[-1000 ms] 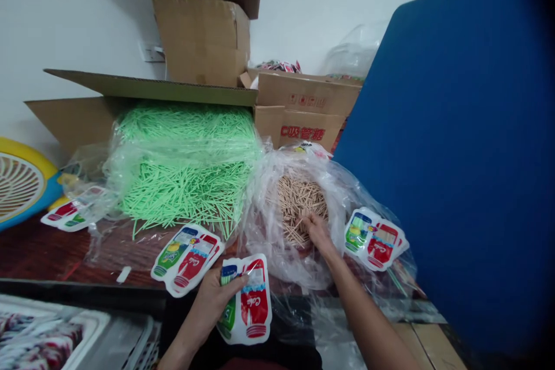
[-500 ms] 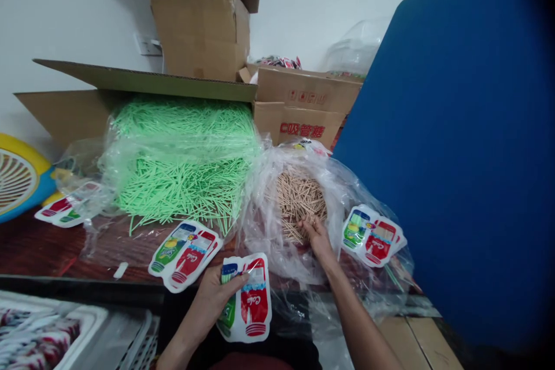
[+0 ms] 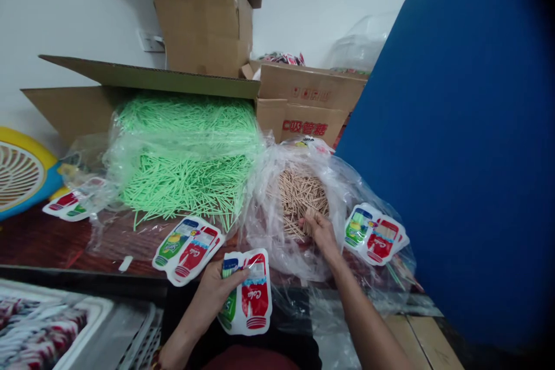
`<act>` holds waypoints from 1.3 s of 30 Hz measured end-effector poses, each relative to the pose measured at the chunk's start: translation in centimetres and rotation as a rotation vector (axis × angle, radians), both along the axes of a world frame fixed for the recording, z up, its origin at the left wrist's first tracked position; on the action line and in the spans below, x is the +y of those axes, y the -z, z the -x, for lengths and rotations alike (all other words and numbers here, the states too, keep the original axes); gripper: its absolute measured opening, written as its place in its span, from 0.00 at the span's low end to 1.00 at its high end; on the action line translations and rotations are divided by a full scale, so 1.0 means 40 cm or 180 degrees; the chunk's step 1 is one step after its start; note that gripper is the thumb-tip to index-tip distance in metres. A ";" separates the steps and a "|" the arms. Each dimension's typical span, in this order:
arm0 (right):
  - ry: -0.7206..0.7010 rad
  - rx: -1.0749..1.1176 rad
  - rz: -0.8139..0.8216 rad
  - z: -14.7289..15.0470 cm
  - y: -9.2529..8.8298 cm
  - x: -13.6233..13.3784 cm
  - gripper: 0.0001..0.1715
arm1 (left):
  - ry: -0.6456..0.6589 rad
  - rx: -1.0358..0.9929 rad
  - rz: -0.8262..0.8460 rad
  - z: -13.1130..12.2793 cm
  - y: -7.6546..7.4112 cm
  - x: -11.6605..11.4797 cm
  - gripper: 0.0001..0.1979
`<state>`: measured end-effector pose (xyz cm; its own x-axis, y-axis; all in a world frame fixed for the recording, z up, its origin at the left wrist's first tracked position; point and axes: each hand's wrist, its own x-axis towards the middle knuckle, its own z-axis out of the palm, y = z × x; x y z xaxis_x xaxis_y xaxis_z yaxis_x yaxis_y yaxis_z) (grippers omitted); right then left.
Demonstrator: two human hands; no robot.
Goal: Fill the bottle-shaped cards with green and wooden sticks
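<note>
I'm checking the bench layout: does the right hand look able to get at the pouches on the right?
Probably yes: those pouches lie close beside the right hand, with only loose clear plastic between. The hand would first have to leave the brown sticks.

The left hand (image 3: 217, 288) holds a cola-printed pouch (image 3: 256, 303), thumb across its front; the right hand (image 3: 321, 234) has its fingers among brown sticks (image 3: 299, 193) in a clear plastic bag (image 3: 295, 261) on the table (image 3: 115, 240). Left of the bag, green sticks (image 3: 182, 182) lie heaped at an open carton (image 3: 151, 77).
</note>
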<state>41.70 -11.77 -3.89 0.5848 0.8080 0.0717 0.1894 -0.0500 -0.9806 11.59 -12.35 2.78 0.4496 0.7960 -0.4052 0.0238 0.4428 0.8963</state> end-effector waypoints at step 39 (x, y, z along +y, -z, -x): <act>-0.0414 0.2351 -0.1078 0.360 -0.229 -0.091 0.13 | 0.0729 -0.0659 -0.0309 -0.033 -0.054 0.001 0.10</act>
